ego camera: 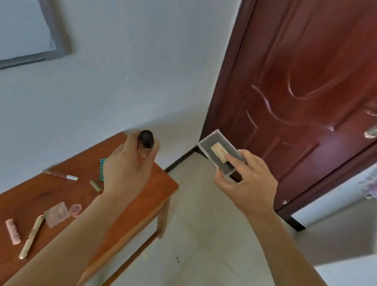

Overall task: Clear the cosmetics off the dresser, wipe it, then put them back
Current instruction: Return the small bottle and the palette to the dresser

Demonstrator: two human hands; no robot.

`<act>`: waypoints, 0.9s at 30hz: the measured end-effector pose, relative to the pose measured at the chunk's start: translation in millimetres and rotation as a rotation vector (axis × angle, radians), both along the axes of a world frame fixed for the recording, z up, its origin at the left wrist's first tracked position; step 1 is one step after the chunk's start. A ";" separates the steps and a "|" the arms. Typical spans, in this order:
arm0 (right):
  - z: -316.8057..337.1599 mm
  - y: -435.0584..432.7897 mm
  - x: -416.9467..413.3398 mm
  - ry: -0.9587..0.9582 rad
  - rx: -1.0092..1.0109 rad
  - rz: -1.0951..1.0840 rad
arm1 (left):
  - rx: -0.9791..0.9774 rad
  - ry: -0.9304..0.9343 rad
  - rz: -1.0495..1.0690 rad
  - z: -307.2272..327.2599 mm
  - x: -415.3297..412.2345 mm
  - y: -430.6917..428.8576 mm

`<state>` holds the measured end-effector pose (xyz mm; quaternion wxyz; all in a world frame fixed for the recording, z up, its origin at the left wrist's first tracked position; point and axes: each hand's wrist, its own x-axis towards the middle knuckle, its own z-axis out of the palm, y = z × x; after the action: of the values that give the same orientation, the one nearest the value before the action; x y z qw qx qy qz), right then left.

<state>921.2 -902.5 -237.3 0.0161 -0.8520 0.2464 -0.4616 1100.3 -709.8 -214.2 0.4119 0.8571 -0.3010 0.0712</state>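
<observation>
Desk (pixel 159 187), 8 o'clock, not yet cleared. We hold one item per hand: right hand (pixel 249 183) fingers (pixel 233 160) pinch flat palette case (pixel 216 146) by near end, off desk at 3 o'clock; left hand (pixel 128 166) grips dark-capped bottle (pixel 146 139) over desk's far corner. Both likely rigid, slick, breakable.

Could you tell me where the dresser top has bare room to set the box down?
Bare wood shows on the dresser between the left hand and the door-side edge, and between the lip gloss and clear case. It is crowded around that case, pink tube and stick.
</observation>
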 end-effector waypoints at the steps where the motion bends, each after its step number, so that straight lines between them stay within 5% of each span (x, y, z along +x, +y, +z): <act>1: 4.3 -8.1 -24.7 -0.016 0.001 -0.054 | 0.014 -0.005 -0.045 4.2 -14.6 -18.0; 18: 18.6 -89.3 -528.3 -0.059 0.065 -0.751 | 0.008 -0.044 -0.817 15.9 -476.3 -273.4; 27: -4.9 -141.8 -697.3 -0.096 0.110 -0.925 | 0.101 -0.106 -1.048 4.1 -647.4 -363.6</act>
<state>223.9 -1044.3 -242.2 -0.1348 -0.6283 0.6234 -0.4454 452.9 -1073.4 -210.1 0.3346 0.6059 -0.7124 -0.1157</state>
